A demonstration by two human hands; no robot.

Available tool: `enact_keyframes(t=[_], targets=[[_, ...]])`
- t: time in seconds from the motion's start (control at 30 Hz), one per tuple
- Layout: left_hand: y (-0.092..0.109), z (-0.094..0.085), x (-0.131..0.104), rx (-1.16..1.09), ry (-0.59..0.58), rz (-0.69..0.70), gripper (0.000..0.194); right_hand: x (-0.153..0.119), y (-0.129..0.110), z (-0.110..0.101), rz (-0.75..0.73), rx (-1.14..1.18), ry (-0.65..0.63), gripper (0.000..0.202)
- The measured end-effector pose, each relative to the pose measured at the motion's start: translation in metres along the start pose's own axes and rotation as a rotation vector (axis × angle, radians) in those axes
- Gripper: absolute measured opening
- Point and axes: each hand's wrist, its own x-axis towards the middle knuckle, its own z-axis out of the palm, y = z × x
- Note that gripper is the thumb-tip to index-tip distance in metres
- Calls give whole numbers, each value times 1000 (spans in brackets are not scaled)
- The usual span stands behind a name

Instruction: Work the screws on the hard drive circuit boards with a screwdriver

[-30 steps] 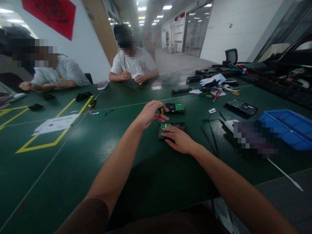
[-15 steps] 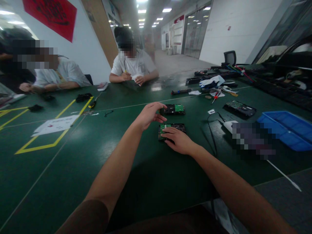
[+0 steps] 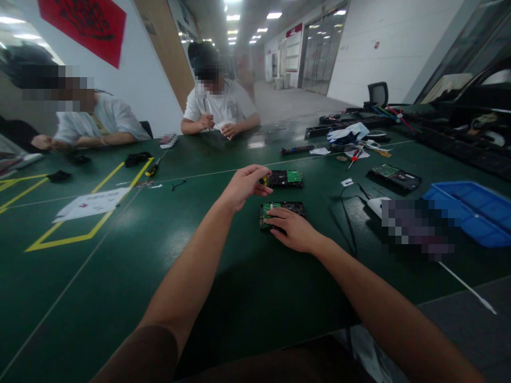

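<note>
My right hand (image 3: 294,230) lies over the nearer hard drive (image 3: 265,217), with its fingers across the top and its thumb at the near edge. The drive lies flat, and part of its green circuit board shows beside the fingers. My left hand (image 3: 248,186) is curled at the left end of a farther hard drive (image 3: 285,178), which also lies flat with a green board facing up. A small yellow-and-black thing (image 3: 264,180) shows between the left fingers; its shape is mostly hidden. The two drives lie one behind the other, a short gap apart.
At the right lie another hard drive (image 3: 393,178), a blue tray (image 3: 475,213) and a black cable (image 3: 347,223). Farther back are a red screwdriver (image 3: 354,155) and gloves (image 3: 349,133). Two people (image 3: 221,109) sit opposite. A paper sheet (image 3: 93,204) lies left, near yellow tape (image 3: 93,229).
My left fingers have shifted slightly, and more of the yellow-and-black thing shows between them. My right hand and both drives keep their places.
</note>
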Motion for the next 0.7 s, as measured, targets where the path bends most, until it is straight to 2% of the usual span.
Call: enact_keyframes(t=[0.27,0.47,0.7], targets=[[3,1,-4,56,-55,-9,18,0,0,0,-4,26,3,38],[3,2,-5,1,-58,-41,17,1,0,1,0,19,1,37],[2,0,-2,9,-55,-16,13,0,0,1,2,27,7,39]])
